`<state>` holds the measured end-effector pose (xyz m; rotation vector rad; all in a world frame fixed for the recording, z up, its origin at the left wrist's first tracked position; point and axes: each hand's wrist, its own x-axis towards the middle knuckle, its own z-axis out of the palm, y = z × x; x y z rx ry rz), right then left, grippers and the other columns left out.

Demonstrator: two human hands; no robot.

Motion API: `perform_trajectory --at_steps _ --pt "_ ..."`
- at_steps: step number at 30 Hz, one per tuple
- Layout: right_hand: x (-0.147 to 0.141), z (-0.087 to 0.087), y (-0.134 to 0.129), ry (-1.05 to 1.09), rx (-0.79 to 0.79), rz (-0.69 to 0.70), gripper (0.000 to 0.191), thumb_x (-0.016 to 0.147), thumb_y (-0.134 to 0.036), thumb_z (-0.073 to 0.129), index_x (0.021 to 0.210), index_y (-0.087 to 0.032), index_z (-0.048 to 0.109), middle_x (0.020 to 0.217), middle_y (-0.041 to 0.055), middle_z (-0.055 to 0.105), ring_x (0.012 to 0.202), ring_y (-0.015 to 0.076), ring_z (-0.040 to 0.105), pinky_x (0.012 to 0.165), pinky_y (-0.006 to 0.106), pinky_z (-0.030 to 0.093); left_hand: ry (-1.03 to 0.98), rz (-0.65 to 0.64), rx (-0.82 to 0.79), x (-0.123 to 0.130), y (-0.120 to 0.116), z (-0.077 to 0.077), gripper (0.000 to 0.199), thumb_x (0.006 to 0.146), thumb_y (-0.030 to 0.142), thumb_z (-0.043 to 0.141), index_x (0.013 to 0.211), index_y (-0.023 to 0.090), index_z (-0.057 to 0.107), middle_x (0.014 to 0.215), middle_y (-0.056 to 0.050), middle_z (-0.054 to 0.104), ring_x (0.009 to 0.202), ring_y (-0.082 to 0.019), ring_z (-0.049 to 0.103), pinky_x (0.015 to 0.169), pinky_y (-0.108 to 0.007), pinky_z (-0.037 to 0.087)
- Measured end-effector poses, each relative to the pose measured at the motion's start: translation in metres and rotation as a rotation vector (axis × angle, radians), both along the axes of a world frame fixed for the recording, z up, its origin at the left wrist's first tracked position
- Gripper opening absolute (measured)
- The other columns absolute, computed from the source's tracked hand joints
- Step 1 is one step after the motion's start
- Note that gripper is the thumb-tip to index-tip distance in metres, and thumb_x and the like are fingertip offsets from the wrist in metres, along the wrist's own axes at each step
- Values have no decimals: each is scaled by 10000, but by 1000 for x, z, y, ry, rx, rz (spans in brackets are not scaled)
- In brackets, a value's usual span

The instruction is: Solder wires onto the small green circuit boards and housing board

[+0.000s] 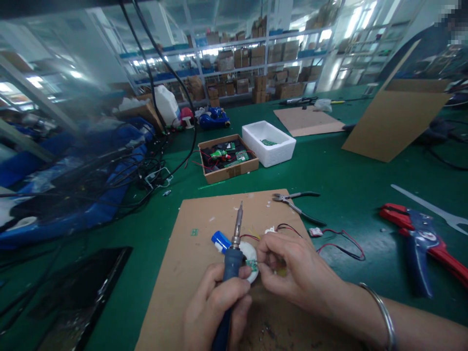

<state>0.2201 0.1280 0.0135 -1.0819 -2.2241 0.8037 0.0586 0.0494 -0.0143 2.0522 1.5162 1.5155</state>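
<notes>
My left hand (214, 304) is wrapped around the blue handle of a soldering iron (233, 263), its metal tip pointing up and away from me. The left fingertips also touch a small green circuit board (252, 263) on a white round part (249, 249). My right hand (292, 265) is closed in a pinch at the board's right edge; what it pinches is too small to make out. Just left of the iron lies a blue cylindrical cell (220, 241). Thin red, black and yellow wires run behind the right fingers. All this is over a cardboard sheet (204, 214).
Cutting pliers (292, 199) lie at the cardboard's far right corner. A red-and-blue hand tool (420, 239) and a small wired connector (315, 232) are to the right. Beyond stand a box of circuit boards (228, 170) and a white foam box (280, 155). Cables (146, 178) tangle at left.
</notes>
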Motion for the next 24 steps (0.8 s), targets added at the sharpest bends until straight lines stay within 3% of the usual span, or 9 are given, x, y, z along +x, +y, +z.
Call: perform_trajectory --at_steps 3,8,18,24 --pt "0 -1 0 -14 -14 -11 85 650 -96 533 659 -179 550 613 -29 574 601 113 506 576 239 332 -16 -26 16 1 1 5 218 825 45 508 954 201 588 969 -36 645 930 -120 626 844 -192 479" --pt "-2 -2 1 4 -10 -28 74 644 -106 536 648 -177 555 605 -25 575 589 111 518 557 234 341 -43 -36 50 4 2 5 183 845 61 505 956 183 585 991 -43 629 918 -112 617 869 -186 461" --pt "-2 -2 1 2 -18 -30 79 643 -113 521 642 -180 563 596 -18 582 576 115 525 545 234 357 9 37 3 4 0 6 124 900 198 489 932 237 602 958 -27 665 879 -127 645 702 -186 508" --pt "-3 -3 1 11 -14 -30 80 632 -106 523 638 -178 558 590 -26 580 570 108 522 537 228 352 4 0 -2 5 1 6 126 920 239 482 947 228 605 974 -25 646 899 -113 637 754 -173 492"
